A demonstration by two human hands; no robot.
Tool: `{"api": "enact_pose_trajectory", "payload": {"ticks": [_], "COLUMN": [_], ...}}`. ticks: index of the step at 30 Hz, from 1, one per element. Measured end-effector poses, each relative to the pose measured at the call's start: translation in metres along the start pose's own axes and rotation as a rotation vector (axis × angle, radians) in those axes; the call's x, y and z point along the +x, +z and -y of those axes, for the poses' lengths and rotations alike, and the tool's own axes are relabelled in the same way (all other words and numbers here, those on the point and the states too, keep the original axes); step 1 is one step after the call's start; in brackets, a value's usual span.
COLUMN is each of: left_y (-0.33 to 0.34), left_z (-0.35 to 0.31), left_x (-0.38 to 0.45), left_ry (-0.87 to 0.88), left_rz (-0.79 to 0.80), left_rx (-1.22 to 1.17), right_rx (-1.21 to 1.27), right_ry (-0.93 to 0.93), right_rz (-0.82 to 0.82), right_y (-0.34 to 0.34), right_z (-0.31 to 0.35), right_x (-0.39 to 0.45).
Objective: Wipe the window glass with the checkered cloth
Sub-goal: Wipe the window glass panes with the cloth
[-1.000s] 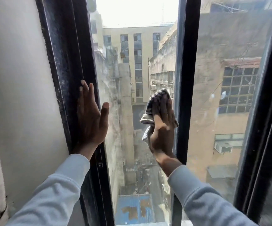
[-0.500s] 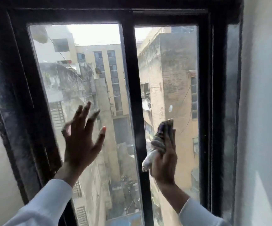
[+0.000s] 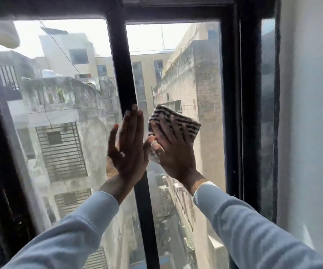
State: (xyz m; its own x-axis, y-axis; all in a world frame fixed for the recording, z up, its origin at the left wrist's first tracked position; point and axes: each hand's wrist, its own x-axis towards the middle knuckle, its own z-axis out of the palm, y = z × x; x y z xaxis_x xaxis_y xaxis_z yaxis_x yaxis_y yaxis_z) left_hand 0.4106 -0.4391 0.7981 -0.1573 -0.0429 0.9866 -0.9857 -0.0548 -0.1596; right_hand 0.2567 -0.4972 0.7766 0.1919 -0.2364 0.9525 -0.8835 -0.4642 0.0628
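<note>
Mid-wipe on the right pane of glass (image 3: 205, 90), just right of the black centre bar (image 3: 122, 74). Right hand (image 3: 174, 154) flat on the checkered cloth (image 3: 174, 123), fingers (image 3: 168, 133) spread, pressing the folded pad against the pane about halfway up the bar. Left hand (image 3: 127, 148) empty, fingers straight and close together, palm laid against the bar, seemingly for support. Haze and streaks visible across both panes. Next, probably: firm strokes away from the bar toward the right frame (image 3: 232, 105), even pressure, cloth kept flat.
</note>
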Motion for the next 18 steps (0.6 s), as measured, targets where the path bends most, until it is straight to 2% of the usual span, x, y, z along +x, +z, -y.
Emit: {"api": "enact_pose_trajectory", "payload": {"ticks": [2,4,5,7,9,10,11,14,15,16,18], "left_y": [0.000,0.002,0.003,0.008,0.017,0.022,0.027,0.034,0.034,0.035,0.037], "left_z": [-0.002,-0.003,-0.001,0.003,0.006,0.008,0.009,0.009,0.009,0.010,0.012], "left_x": [0.002,0.004,0.004,0.002,-0.002,-0.004,-0.006,-0.006,-0.007,-0.008,-0.009], "left_ry": [-0.021,-0.029,-0.023,0.013,0.012,0.008,0.009,0.005,0.004,0.007,0.013], "left_rz": [-0.013,-0.021,-0.014,0.014,0.000,-0.013,-0.019,-0.016,-0.021,-0.027,-0.028], "left_rx": [-0.052,-0.070,-0.073,-0.057,-0.025,-0.006,0.008,0.006,0.000,0.002,0.006], "right_rx": [-0.023,0.021,0.025,0.003,-0.058,-0.076,-0.078,-0.027,-0.001,0.013,0.043], "right_ry": [0.224,0.405,0.377,0.166,-0.061,-0.072,0.017,0.518,0.557,0.486,0.194], "right_rz": [-0.107,-0.126,-0.084,-0.016,-0.040,-0.072,-0.130,-0.298,-0.281,-0.205,-0.075], "right_y": [0.005,0.018,0.025,0.036,0.033,0.029,0.028,0.027,0.030,0.033,0.038], "right_z": [-0.012,0.002,0.016,0.032,0.016,0.002,-0.014,-0.022,-0.006,0.014,0.029], "right_x": [-0.011,-0.052,-0.074,-0.091,-0.058,-0.042,-0.032,-0.074,-0.103,-0.127,-0.126]}}
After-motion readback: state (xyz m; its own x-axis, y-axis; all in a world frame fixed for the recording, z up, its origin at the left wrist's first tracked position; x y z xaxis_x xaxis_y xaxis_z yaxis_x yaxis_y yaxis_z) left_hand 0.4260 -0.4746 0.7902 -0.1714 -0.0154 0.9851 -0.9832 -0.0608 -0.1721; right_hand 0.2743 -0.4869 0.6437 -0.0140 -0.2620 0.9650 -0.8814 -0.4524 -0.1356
